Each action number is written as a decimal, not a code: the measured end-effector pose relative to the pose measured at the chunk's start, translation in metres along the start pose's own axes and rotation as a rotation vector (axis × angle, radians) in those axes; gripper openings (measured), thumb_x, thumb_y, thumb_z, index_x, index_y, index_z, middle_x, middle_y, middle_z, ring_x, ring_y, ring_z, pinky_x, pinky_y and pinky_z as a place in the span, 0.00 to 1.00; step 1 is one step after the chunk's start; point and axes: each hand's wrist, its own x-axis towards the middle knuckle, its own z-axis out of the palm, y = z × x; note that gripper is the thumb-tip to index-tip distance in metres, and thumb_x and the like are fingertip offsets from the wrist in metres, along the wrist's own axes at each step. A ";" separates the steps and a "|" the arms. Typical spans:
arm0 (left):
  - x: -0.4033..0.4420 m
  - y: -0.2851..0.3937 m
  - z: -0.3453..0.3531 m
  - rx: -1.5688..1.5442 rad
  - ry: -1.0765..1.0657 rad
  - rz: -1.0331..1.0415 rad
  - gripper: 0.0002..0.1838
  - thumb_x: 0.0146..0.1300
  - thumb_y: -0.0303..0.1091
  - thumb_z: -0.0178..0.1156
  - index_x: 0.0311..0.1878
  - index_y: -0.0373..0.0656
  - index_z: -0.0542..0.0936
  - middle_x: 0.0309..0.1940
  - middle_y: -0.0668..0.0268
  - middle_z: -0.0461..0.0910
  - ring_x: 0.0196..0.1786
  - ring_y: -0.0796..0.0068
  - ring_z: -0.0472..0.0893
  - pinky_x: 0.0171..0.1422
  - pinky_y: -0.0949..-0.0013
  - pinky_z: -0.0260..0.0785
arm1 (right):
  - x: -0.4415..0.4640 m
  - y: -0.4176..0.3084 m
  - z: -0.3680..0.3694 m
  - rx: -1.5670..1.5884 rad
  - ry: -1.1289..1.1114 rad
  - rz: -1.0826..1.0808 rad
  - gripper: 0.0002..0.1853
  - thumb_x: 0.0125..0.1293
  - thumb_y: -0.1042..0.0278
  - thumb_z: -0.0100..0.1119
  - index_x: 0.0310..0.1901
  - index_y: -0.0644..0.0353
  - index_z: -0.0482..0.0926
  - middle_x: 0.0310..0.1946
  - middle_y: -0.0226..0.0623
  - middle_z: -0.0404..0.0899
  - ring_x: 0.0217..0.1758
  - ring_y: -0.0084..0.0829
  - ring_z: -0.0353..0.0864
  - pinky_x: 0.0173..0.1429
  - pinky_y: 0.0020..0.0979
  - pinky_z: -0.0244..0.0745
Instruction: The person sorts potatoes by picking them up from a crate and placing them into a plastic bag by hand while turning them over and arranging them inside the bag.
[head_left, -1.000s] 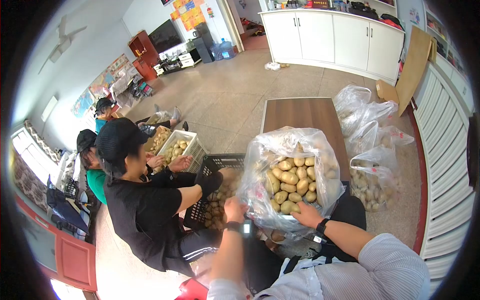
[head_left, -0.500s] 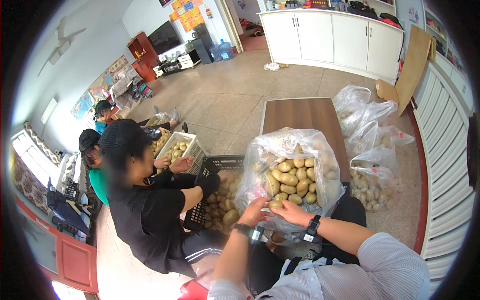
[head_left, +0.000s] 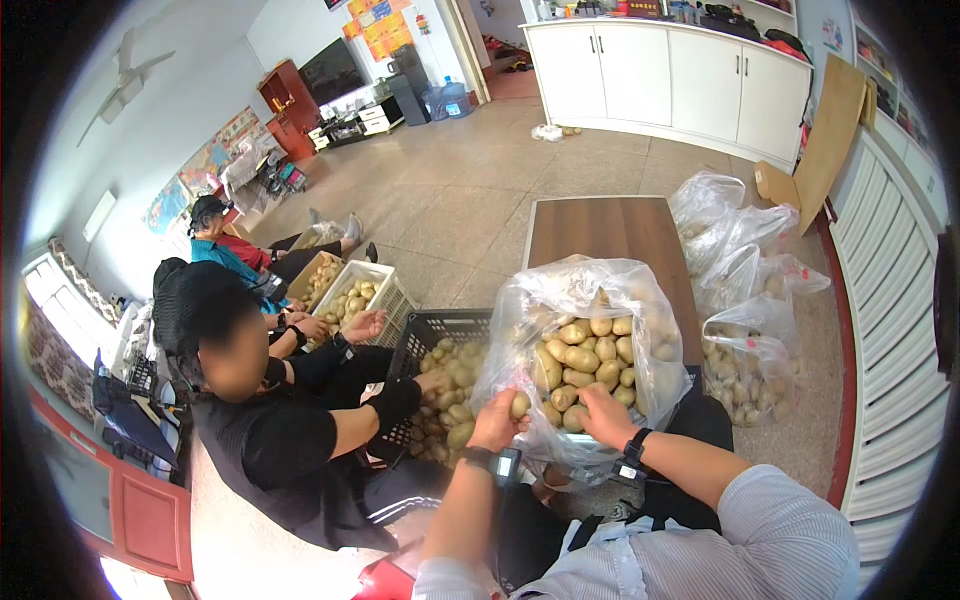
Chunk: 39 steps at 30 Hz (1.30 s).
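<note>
In the head view, my left hand (head_left: 494,424) is closed around a potato (head_left: 520,404) at the left front of a clear plastic bag (head_left: 490,365). My right hand (head_left: 606,416) reaches over the bag's near edge, its fingers curled on a potato (head_left: 574,419) there; the fingertips are partly hidden. Several more potatoes (head_left: 582,358) fill the open bag. Left of it stands a black crate (head_left: 440,322) of potatoes, with a co-worker's hand (head_left: 432,384) inside.
Behind the bag is a brown tabletop (head_left: 600,228). Plastic bags (head_left: 745,350) with potatoes line the floor at right. Co-workers sit at left, one in black (head_left: 270,440) close to the crate. Beyond them is a white crate (head_left: 398,300) of potatoes. White cabinets (head_left: 620,75) stand at the back.
My hands have moved apart. The left one has lifted a potato leftward, while the right has shifted right onto the potatoes in the bag. The nearest co-worker has leaned back.
</note>
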 end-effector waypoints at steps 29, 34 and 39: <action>0.039 -0.017 -0.117 -0.491 0.579 0.102 0.25 0.73 0.45 0.51 0.59 0.30 0.70 0.50 0.45 0.75 0.46 0.42 0.81 0.45 0.40 0.80 | -0.020 0.038 0.016 -0.468 -0.092 -0.070 0.19 0.60 0.70 0.55 0.55 0.53 0.72 0.57 0.43 0.72 0.29 0.44 0.84 0.34 0.45 0.79; 0.038 -0.018 -0.120 -0.362 0.587 0.106 0.25 0.72 0.44 0.50 0.56 0.26 0.70 0.49 0.44 0.75 0.46 0.43 0.81 0.43 0.42 0.82 | -0.023 0.032 0.010 -0.497 -0.142 -0.070 0.23 0.61 0.69 0.56 0.59 0.48 0.74 0.51 0.46 0.70 0.31 0.45 0.83 0.36 0.45 0.79; 0.035 -0.016 -0.115 -0.344 0.644 0.104 0.23 0.71 0.41 0.50 0.55 0.26 0.71 0.47 0.44 0.76 0.42 0.44 0.83 0.39 0.48 0.83 | -0.025 0.037 0.015 -0.452 -0.121 -0.057 0.22 0.61 0.69 0.56 0.59 0.48 0.73 0.51 0.48 0.69 0.34 0.48 0.83 0.38 0.48 0.79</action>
